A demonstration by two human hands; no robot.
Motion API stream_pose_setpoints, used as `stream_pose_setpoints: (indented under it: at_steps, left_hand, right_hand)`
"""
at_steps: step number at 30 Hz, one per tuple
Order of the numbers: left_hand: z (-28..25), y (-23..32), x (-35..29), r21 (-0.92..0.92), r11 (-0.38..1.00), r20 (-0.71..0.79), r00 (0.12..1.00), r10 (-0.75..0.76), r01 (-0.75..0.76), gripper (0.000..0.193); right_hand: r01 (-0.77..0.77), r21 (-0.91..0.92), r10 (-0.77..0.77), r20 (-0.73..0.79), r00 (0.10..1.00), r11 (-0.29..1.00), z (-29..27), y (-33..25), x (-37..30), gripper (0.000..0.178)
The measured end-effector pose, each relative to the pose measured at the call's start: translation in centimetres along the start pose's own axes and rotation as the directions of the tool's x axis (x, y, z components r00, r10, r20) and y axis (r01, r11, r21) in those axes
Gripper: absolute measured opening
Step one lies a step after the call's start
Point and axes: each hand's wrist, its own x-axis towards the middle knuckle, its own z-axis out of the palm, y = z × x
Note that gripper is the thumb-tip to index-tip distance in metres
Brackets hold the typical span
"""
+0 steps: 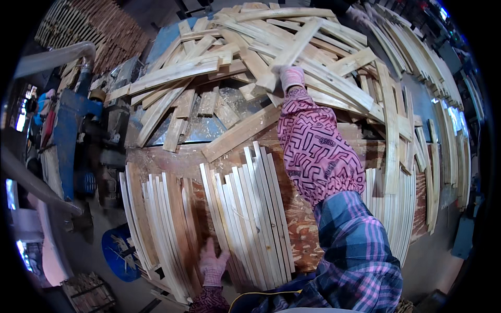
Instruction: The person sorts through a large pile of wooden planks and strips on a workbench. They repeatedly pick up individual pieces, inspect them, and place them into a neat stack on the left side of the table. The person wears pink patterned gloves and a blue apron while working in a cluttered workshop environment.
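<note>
My right arm, in a pink patterned sleeve guard over a plaid sleeve, stretches far forward to a loose heap of wooden boards (182, 70). My gloved right hand (291, 78) is closed at the near end of one pale board (302, 44), which slants up and away over the heap; its fingertips are mostly hidden. Low in the view, my gloved left hand (213, 265) has its fingers apart and holds nothing. It is beside a row of narrow strips (250, 208) laid side by side. A single board (240, 133) lies slanted between heap and rows.
Another row of strips (156, 219) lies on the left, and one more (399, 214) beyond my right forearm. A blue bin (119, 253) with wood scraps stands at lower left. Blue machinery (73, 135) and a hose stand left. Long stacked boards (417, 52) line the right.
</note>
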Motion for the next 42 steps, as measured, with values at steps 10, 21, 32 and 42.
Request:
stream_pose_setpoints:
  at_steps: [10, 21, 32, 42]
  left_hand:
    - [-5.6, 25.5, 11.2, -0.762, 0.605, -0.036, 0.947, 0.318, -0.232, 0.084]
    - [0.3, -2.8, -0.2, -0.683, 0.73, -0.021, 0.999, 0.026, -0.033, 0.091]
    - [10.0, -10.5, 8.4, -0.052, 0.987, -0.09, 0.985, 0.147, -0.152, 0.065]
    - [4.8, -5.1, 4.2, -0.22, 0.974, -0.091, 0.995, 0.036, -0.055, 0.07]
  right_hand:
    - [0.693, -0.26, -0.503, 0.526, 0.686, 0.673, -4.6, 6.2, -17.9, 0.051]
    - [0.551, -0.427, -0.383, 0.42, 0.823, 0.717, -16.2, 14.9, -12.9, 0.078]
    - [0.001, -0.091, 0.047, 0.519, 0.853, 0.996, -11.3, 35.2, -43.9, 0.091]
    - [0.433, -0.58, 0.137, 0.692, 0.708, 0.689, -7.6, 30.0, -43.2, 0.078]
